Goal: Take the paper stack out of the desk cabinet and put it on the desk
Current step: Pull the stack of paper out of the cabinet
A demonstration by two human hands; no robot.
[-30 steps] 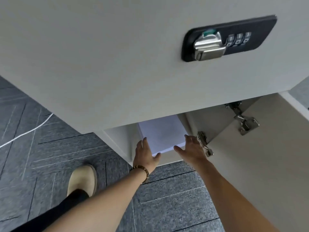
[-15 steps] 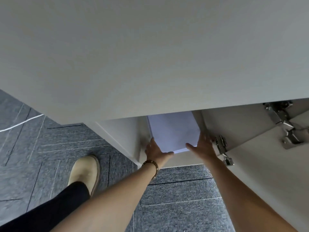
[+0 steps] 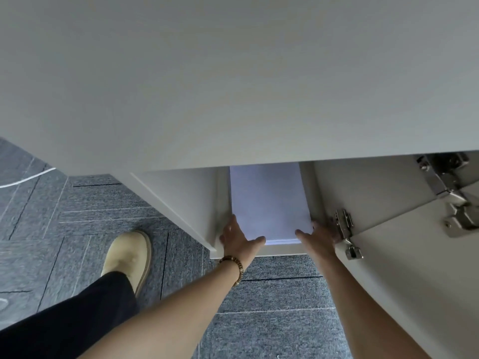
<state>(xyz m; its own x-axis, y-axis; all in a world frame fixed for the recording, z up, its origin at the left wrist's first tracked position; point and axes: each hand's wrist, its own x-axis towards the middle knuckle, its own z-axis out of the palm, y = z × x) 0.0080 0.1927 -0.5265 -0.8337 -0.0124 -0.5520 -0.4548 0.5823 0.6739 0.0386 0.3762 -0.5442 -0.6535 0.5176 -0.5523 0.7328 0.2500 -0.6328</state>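
A white paper stack [image 3: 269, 203] lies flat on the floor of the open desk cabinet [image 3: 197, 203], its far end hidden under the cabinet's upper front panel. My left hand [image 3: 237, 239], with a bead bracelet at the wrist, grips the stack's near left corner, thumb lying on top. My right hand [image 3: 317, 238] holds the near right corner the same way. Both sets of fingers reach under or beside the stack and are partly hidden.
The open cabinet door [image 3: 414, 268] stands at the right with two metal hinges [image 3: 346, 229]. A large white panel [image 3: 233, 86] fills the upper view. Below are grey carpet tiles [image 3: 272, 307], my tan shoe [image 3: 128, 255] and a white cable [image 3: 26, 178].
My view has dropped, so the combination lock has left the frame. Both hands have gone from hovering at the opening to closing on the stack's near corners.
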